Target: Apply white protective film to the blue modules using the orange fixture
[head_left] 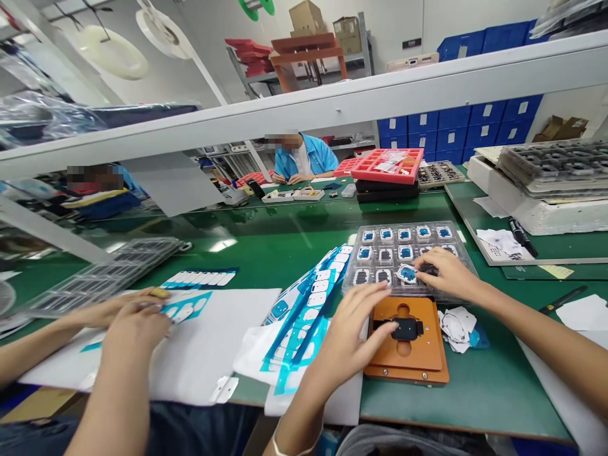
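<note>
My right hand (444,269) is at the clear plastic tray (349,278), pinching a small blue-and-white part (407,273) that sits tilted over a front pocket. Other pockets hold similar blue-and-white parts and some dark ones. With fingers spread, my left hand (349,332) hovers at the left side of an orange fixture block (430,364). Its thumb tip is close to a black rectangular piece (407,329) seated in the fixture; whether they touch I cannot tell. Both hands are bare.
Left of me, a co-worker's hands (140,316) work with blue-backed label sheets (190,307) on white paper. More blue label strips (308,304) lie beside my left hand. Peeled white scraps (458,328) sit right of the fixture. Red trays (387,166) are stacked behind.
</note>
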Available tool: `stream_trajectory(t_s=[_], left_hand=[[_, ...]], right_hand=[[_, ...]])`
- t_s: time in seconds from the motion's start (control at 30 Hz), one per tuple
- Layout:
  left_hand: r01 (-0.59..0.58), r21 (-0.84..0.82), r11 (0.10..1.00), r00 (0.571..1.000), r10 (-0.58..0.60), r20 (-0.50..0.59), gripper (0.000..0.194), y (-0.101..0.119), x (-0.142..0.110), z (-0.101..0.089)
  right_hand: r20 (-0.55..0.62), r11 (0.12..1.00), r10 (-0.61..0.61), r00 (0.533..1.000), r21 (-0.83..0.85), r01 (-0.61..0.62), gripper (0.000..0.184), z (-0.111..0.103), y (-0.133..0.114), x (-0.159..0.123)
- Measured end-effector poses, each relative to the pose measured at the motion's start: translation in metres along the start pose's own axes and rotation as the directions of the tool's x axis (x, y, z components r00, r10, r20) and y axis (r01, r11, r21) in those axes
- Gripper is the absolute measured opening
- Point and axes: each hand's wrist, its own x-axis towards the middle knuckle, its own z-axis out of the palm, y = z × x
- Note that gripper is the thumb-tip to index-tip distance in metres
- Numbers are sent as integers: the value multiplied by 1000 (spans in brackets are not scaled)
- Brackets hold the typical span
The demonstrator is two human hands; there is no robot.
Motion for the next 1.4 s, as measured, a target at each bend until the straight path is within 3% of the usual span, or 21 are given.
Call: stream_trajectory(t_s=[0.13,0.27,0.37,0.5,0.6,0.67,0.77,0.83,0.93,1.03,1.13,1.3,1.4], left_hand=[[-14,65,998,1000,13,8,39,-10,26,-5],[-4,109,994,992,-10,128,56,-20,52,0],[-31,123,992,990,14,138,62,-23,58,11],[-145,152,978,989,149,-16,64,-20,51,21],[-242,152,958,949,267,-171,47,-15,44,21],[-261,118,958,924,284,-258,39,-12,42,20],[-245,11,970,909,233,-346,34,-9,39,20],[-204,-103,974,924,157,-348,29,-8,35,23],[-107,-316,943,958,13,-287,19,-7,30,28],[43,-545,837,976,-153,-157,20,-6,27,33],[159,-682,714,967,-253,-39,28,-6,27,35],[99,-586,804,968,-213,-129,21,-11,31,34],[92,-576,812,962,-222,-160,24,-13,32,35]], right_hand=[[44,999,-36,998,-4,36,17,0,-8,-3],[17,997,-72,997,6,72,17,-2,-8,-1],[-26,989,-138,990,54,139,11,-4,-8,0],[-93,962,-232,968,126,243,15,-12,-27,-4],[-153,930,-257,954,228,287,13,-23,-50,-11],[-179,899,-235,955,333,283,12,-28,-60,-14],[-185,807,-167,968,539,242,36,-29,-66,-14],[-176,746,-176,969,618,247,48,-25,-65,-13],[-171,744,-246,954,598,299,36,-17,-63,-12],[-129,703,-175,976,678,216,37,-10,-63,-14],[-7,556,-91,996,829,57,39,-8,-62,-14],[129,505,-17,992,857,-102,32,-6,-56,-11],[238,412,46,970,880,-235,33,-1,-54,-10]])
